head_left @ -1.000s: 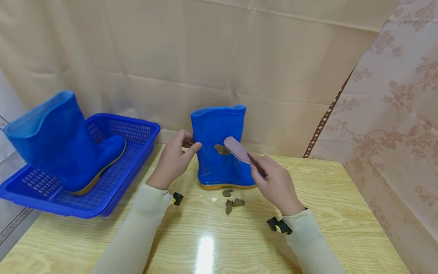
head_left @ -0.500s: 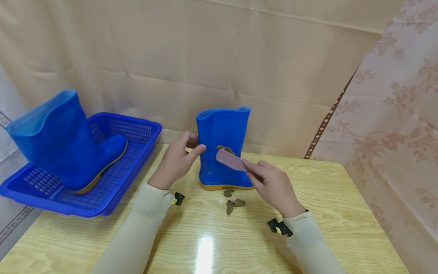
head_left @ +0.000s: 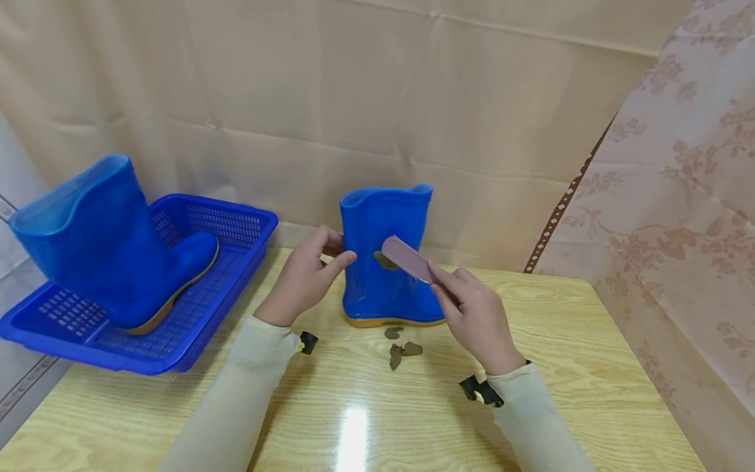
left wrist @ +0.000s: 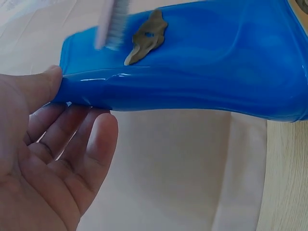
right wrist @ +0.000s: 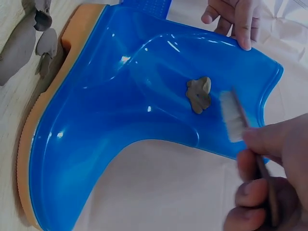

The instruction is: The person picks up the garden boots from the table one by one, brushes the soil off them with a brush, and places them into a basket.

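Note:
A blue rain boot (head_left: 377, 219) with a tan sole stands upright on the table, toe to the right. My left hand (head_left: 303, 274) holds the back of its shaft, thumb on the near side and fingers behind. A brown mud-like patch (right wrist: 198, 95) sticks to the side of the shaft. In my right hand (head_left: 474, 316) I grip a brush with a pinkish back (head_left: 407, 257). Its pale bristles (right wrist: 232, 115) face the boot just above the patch, in the right wrist view beside it toward the boot's opening.
Several brown flakes (head_left: 411, 349) lie on the wooden table (head_left: 531, 406) in front of the boot. To the left, a blue plastic basket (head_left: 267, 229) holds a second blue boot (head_left: 103, 255). A beige cloth (head_left: 366, 85) hangs behind the table.
The brush dipped below the patch, then came back up and to the right. The boot and my left hand shifted slightly right early on, then stayed put.

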